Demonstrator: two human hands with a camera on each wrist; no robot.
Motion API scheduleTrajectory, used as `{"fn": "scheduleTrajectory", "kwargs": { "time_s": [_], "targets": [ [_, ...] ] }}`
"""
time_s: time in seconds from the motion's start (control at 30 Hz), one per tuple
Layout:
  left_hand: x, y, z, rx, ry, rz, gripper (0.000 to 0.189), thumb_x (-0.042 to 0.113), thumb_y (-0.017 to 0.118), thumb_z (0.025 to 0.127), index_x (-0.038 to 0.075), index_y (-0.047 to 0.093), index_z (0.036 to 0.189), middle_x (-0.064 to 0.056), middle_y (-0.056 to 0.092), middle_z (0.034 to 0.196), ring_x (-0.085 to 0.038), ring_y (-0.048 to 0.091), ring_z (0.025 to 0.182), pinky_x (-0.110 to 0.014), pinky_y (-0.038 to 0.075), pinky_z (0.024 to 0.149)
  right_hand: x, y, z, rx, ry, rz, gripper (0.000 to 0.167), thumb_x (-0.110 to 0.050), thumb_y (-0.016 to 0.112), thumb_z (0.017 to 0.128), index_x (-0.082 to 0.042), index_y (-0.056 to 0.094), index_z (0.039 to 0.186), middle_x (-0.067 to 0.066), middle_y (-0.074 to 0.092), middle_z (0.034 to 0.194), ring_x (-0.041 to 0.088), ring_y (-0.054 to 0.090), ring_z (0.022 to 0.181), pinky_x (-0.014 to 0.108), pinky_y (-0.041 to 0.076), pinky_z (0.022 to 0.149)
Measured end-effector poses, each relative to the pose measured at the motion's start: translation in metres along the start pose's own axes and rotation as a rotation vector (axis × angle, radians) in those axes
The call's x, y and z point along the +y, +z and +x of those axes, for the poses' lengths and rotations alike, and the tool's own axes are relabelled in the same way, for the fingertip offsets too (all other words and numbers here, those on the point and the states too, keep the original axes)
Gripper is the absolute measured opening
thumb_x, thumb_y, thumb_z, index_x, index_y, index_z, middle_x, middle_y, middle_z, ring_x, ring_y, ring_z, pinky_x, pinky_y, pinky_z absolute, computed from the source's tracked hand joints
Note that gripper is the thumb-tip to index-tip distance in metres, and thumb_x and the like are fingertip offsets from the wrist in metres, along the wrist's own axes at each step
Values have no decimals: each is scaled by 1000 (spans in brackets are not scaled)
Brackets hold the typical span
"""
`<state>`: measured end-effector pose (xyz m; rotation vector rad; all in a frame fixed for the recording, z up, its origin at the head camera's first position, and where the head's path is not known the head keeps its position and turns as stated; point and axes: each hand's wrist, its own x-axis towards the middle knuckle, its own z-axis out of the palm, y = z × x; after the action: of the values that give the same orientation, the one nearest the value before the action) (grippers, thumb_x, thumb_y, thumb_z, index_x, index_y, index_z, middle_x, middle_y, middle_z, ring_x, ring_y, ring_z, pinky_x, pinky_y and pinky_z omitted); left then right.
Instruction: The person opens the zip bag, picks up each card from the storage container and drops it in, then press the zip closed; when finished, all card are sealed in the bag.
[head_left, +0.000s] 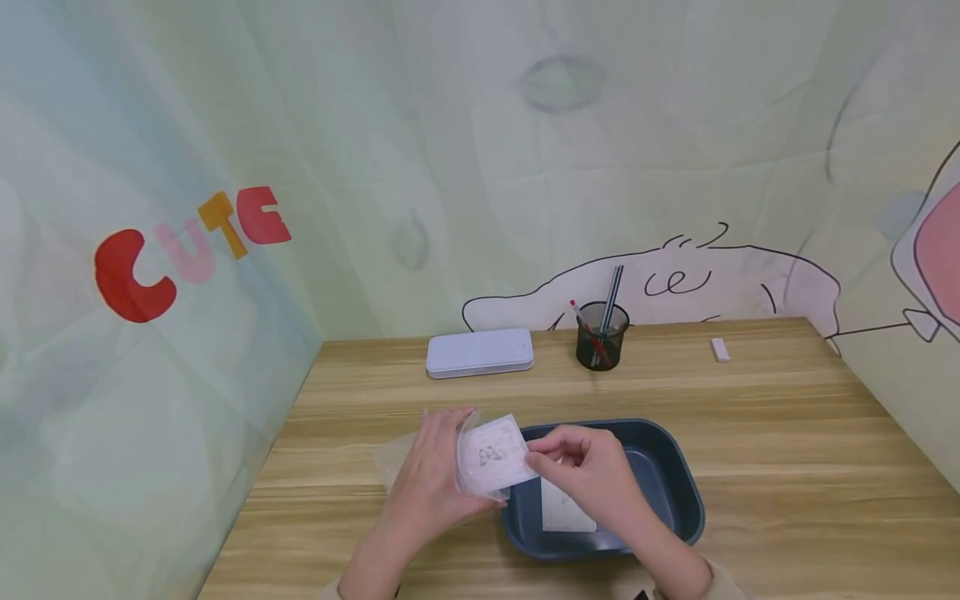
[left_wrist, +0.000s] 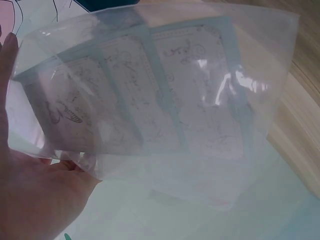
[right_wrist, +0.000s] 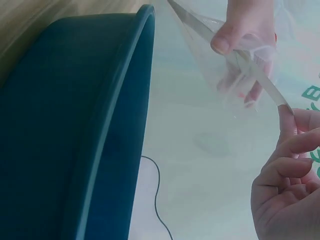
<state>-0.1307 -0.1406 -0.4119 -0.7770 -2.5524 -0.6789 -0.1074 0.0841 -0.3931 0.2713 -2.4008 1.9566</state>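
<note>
My left hand [head_left: 427, 479] grips a clear plastic bag [left_wrist: 270, 55] near its mouth. Several pale printed paper cards [left_wrist: 195, 95] overlap inside it, seen through the film in the left wrist view. One square white card [head_left: 495, 454] with a small dark drawing sticks partly out of the mouth. Its right edge is pinched between the thumb and forefinger of my right hand [head_left: 596, 471]. Under that hand, a dark blue tray [head_left: 688, 500] stands on the table, and a white card [head_left: 567, 510] lies in it, partly covered by my hand.
A white flat case [head_left: 480, 352] lies at the back of the wooden table [head_left: 337, 408]. Beside it stands a black mesh pen cup [head_left: 600, 354] with pencils. A small white eraser [head_left: 720, 350] lies at the back right. Printed cloth hangs behind and at the sides.
</note>
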Motion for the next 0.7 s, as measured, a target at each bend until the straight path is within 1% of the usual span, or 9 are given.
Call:
{"fn": "scheduleTrajectory", "kwargs": {
  "time_s": [0.17,0.47,0.57,0.7],
  "targets": [
    [1,0,0,3,5,-10,111,46,94,45,3,42,134,-7,49,122,-21,46,112,-42,18,115,3,10,2,-18,-19,7,9,-18,78,81,-14,77,89,-1,68,71,13,47,53,20,36,44],
    [2,2,0,5,14,-11,110,49,92,47,3,42,134,-8,49,122,-21,47,111,-47,20,113,6,27,6,-56,-77,-30,8,-21,80,79,-16,78,85,-8,67,67,7,42,47,18,31,40],
    [1,2,-1,2,17,-2,111,51,92,48,3,42,134,-8,48,122,-21,47,112,-47,19,113,6,30,6,-61,-76,-52,9,-23,80,79,-17,78,85,-9,67,68,7,43,47,18,32,39],
    [1,3,-1,11,31,8,110,52,91,49,3,41,134,-8,49,121,-23,47,110,-47,21,113,7,33,7,-78,-77,-95,9,-25,80,79,-19,78,85,-10,66,69,7,47,49,19,38,40]
  ]
}}
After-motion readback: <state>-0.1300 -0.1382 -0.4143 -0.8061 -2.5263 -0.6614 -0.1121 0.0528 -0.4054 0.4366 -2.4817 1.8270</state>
